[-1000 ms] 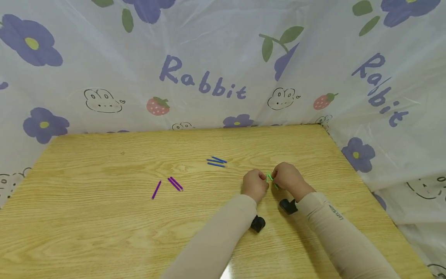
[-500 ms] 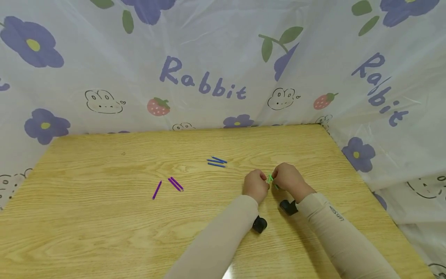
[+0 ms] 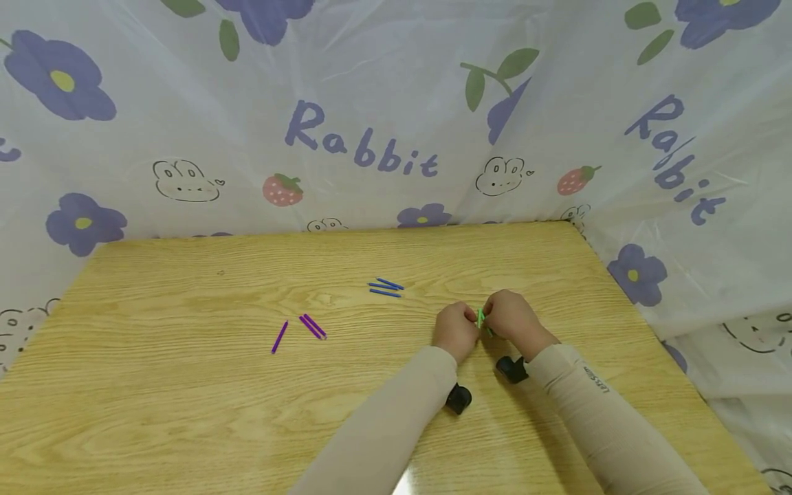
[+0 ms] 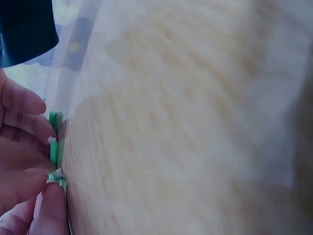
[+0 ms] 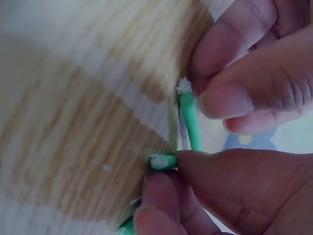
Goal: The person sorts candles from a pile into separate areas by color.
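In the head view, my left hand (image 3: 456,330) and right hand (image 3: 513,316) almost meet over slim green sticks that look like small candles. One green candle (image 5: 191,122), with a frayed white tip, lies at the thumb and fingertips of my left hand. My right thumb and fingers pinch a second green candle (image 5: 164,162), its end facing the right wrist camera. Below those fingers shows part of another green piece (image 5: 127,226), mostly hidden. Fingers cover much of the green candles in the left wrist view, where a green candle (image 4: 53,151) shows between the hands.
Several blue candles (image 3: 385,293) lie together near the table's middle. Farther left are purple candles (image 3: 312,326), two side by side and one (image 3: 280,337) apart. The wooden table (image 3: 185,399) ends at a patterned curtain (image 3: 371,82). Black wrist cameras (image 3: 458,399) hang beneath both wrists.
My left hand has shifted slightly right, closer to the right hand. The green candle between the fingertips has moved slightly right too. My right hand, the blue candles and the purple candles stay put.
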### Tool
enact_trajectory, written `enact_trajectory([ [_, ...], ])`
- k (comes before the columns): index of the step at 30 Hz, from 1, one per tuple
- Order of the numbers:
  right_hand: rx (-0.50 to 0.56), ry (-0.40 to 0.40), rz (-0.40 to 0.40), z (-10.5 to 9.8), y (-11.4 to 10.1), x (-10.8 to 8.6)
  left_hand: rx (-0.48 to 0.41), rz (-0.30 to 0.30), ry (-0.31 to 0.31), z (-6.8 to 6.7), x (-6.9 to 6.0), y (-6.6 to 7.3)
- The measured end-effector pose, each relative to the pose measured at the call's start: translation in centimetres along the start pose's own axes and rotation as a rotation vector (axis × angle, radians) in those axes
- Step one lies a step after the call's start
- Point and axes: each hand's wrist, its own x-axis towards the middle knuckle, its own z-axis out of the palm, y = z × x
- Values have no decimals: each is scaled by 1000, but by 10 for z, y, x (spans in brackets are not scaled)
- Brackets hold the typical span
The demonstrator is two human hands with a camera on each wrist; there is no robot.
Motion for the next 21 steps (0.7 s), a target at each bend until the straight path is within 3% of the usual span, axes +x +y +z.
enact_trajectory([
  [17, -46, 27, -21, -3, 0, -3, -54, -59, -70, -12, -2, 4],
  [21, 0, 13, -6, -5, 1, -5, -130, -56, -104, -17, -3, -1],
])
